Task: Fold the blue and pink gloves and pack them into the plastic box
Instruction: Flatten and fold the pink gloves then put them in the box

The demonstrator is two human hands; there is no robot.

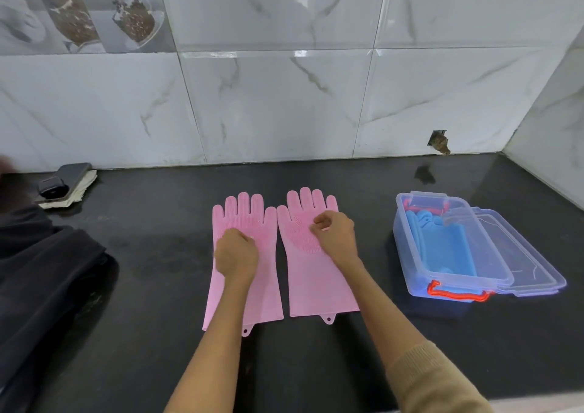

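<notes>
Currently, two pink silicone gloves lie flat on the black stone table, fingers toward the tiled wall, cuffs toward the person, edges just touching at the thumbs. This side-by-side, flattened layout probably prepares them for folding.

At far left sit one dark folded cloth and one dark phone-like object on a pale rag; neither belongs to the task.

The left pink glove is pressed at its palm by the left hand, whose grip is loosely curled, knuckles down, and does not appear to clamp the material. The right pink glove, bristled palm side up, carries the right hand; its grip is curled with fingertips pinched near the bristle patch, though whether it pinches silicone cannot be told.

At right stands one clear plastic box with red handles, open, its one clear lid resting alongside. The blue silicone gloves are already inside, folded; their count cannot be confirmed. The blue portion appears complete; the pink pair is not yet folded.
</notes>
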